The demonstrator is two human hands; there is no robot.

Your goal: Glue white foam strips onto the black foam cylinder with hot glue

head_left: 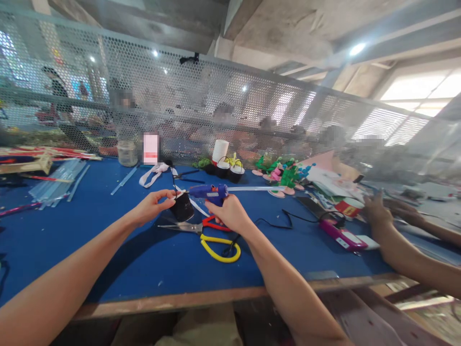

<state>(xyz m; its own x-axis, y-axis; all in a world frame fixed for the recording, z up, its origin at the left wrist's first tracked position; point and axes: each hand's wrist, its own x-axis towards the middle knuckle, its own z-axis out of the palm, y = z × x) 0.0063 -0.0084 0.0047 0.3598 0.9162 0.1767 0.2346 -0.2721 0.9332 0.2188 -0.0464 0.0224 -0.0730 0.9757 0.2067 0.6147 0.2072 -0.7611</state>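
My right hand (232, 211) is wrapped round the grip of a blue hot glue gun (207, 191). A long clear glue stick (255, 188) runs out of its back end to the right. My left hand (155, 206) pinches the rim of a small black bucket (182, 208), which is tilted. The gun's nozzle points left at the bucket's upper edge; whether it touches, I cannot tell. Beneath my hands lie scissors (196, 228) with one red and one yellow handle, blades apart and pointing left. White ribbon (155, 174) lies behind the bucket.
Two more black buckets (236, 171) stand at the back near small green figures (288, 175). Loose glue sticks (59, 180) lie left, by a glass jar (127, 153). At right are a purple power strip (340, 235) and a co-worker's hands (378, 211). A perforated metal screen (201, 105) closes the back.
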